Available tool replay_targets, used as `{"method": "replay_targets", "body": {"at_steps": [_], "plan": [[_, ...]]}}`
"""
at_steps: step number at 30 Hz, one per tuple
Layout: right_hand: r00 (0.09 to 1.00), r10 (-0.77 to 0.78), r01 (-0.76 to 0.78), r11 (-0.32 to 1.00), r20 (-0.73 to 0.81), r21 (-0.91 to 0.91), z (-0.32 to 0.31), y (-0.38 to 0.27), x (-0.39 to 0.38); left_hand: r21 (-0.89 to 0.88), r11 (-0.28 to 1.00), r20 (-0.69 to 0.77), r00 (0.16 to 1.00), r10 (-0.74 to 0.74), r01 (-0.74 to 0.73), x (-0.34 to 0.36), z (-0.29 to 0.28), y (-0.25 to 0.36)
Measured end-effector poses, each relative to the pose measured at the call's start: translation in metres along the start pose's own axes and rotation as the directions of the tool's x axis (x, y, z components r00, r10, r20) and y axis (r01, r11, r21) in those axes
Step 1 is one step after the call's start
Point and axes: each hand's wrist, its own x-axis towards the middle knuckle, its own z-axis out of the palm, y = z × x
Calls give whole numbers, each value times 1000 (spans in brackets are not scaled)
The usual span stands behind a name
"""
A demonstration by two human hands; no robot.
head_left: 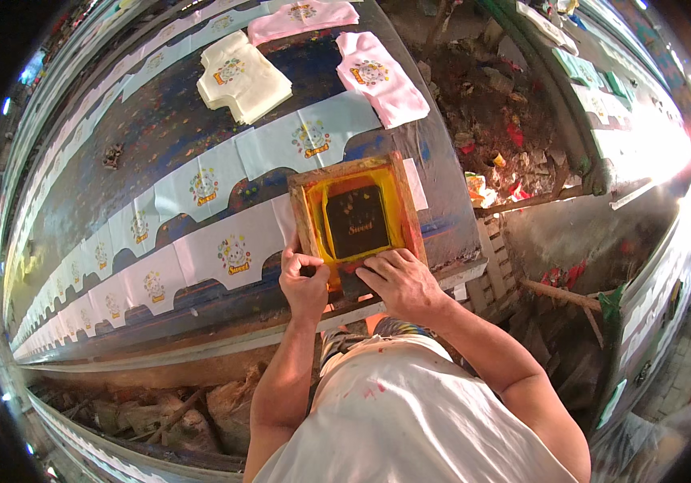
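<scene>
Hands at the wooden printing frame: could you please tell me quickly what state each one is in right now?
Left hand: closed, gripping the near edge of the wooden screen frame.
Right hand: fingers curled, pressing on the frame's near edge.

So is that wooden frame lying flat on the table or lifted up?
Lying flat. The wooden frame sits on the white cloth pieces, with the left hand and right hand at its near edge.

Lying flat on the long dark printing table, near its right end: a wooden-framed printing screen (356, 211), slightly rotated, its mesh edged in yellow and orange ink around a dark square centre. Sitting over a pale fabric piece in the near row. Being gripped along its near edge, where a squeegee (348, 282) is barely showing, mostly hidden.
</scene>
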Motion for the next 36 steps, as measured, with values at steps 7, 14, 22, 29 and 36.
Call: {"method": "replay_targets", "body": {"at_steps": [7,14,22,29,36], "plan": [[964,8,-28,997,265,70,-35,28,44,-114,988,-36,994,-105,100,-4,7,-7],[996,75,-76,997,40,12,-36,72,119,85,995,-28,998,-56,58,-4,4,-11],[999,40,-41,997,-4,-58,-12,55,78,8,999,-22,999,-33,33,-4,7,-13],[995,-4,5,1000,98,-14,-16,13,21,118,990,-9,997,-71,72,-2,5,-11],[973,76,-85,996,216,31,-42,59,95,154,986,-24,998,-60,63,-5,6,-16]]}}
